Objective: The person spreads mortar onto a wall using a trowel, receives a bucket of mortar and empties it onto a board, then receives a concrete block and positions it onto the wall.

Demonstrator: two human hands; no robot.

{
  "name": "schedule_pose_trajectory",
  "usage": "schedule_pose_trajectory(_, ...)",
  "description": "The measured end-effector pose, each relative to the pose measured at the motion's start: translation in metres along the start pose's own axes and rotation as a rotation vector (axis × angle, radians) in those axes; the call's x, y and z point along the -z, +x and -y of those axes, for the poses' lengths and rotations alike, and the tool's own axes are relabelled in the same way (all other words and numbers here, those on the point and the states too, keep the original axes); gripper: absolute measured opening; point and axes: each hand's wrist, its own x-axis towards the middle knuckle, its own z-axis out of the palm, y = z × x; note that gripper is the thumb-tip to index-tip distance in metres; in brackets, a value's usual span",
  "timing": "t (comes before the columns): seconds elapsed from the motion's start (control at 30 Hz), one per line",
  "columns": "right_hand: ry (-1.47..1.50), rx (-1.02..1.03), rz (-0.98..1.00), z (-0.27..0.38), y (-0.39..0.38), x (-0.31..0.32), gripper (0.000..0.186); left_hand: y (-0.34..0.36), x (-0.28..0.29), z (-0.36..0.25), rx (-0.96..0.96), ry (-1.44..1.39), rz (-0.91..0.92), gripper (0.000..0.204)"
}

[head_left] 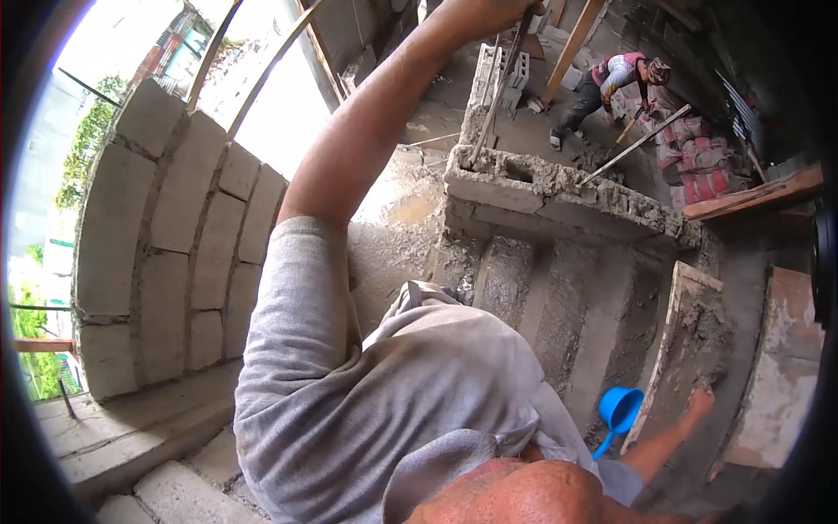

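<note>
While clenching a rod (500, 96) in left grip (499, 10), reaching with right grip (699, 402), too unclear to judge, toward mortar (703, 334) on a board (696, 277) near a dipper (621, 407); parted from a co-worker (618, 75) by a wall (497, 193).

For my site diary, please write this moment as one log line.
left hand: holding thin rod | right hand: at mortar on board, grip unclear | nearby: blue dipper | co-worker: bending forward

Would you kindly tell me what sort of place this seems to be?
It looks like a building site: a bare block wall, stacked sacks, and a mortar-like grey mix on a board.
</note>
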Motion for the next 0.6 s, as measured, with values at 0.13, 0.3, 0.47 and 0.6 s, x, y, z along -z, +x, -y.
schedule_pose_trajectory(0.13, -0.246, 0.120, 0.149, 0.083, -0.111, 0.048, 0.036, 0.007, 0.026, -0.022, 0.641, -0.556, 0.175, 0.028)
schedule_pose_trajectory(0.3, 0.040, 0.664, 0.329, 0.093, -0.132, -0.005, 0.027, 0.006, 0.022, -0.019, 0.570, -0.594, 0.062, 0.033)
schedule_pose_trajectory(0.47, 0.184, 0.763, 0.692, 0.252, -0.282, -0.042, 0.029, 0.006, 0.031, -0.026, 0.618, -0.646, 0.085, 0.032)
schedule_pose_trajectory(0.6, 0.145, 1.100, 0.567, 0.326, -0.304, -0.127, 0.032, 0.004, 0.026, -0.022, 0.559, -0.611, 0.044, 0.032)
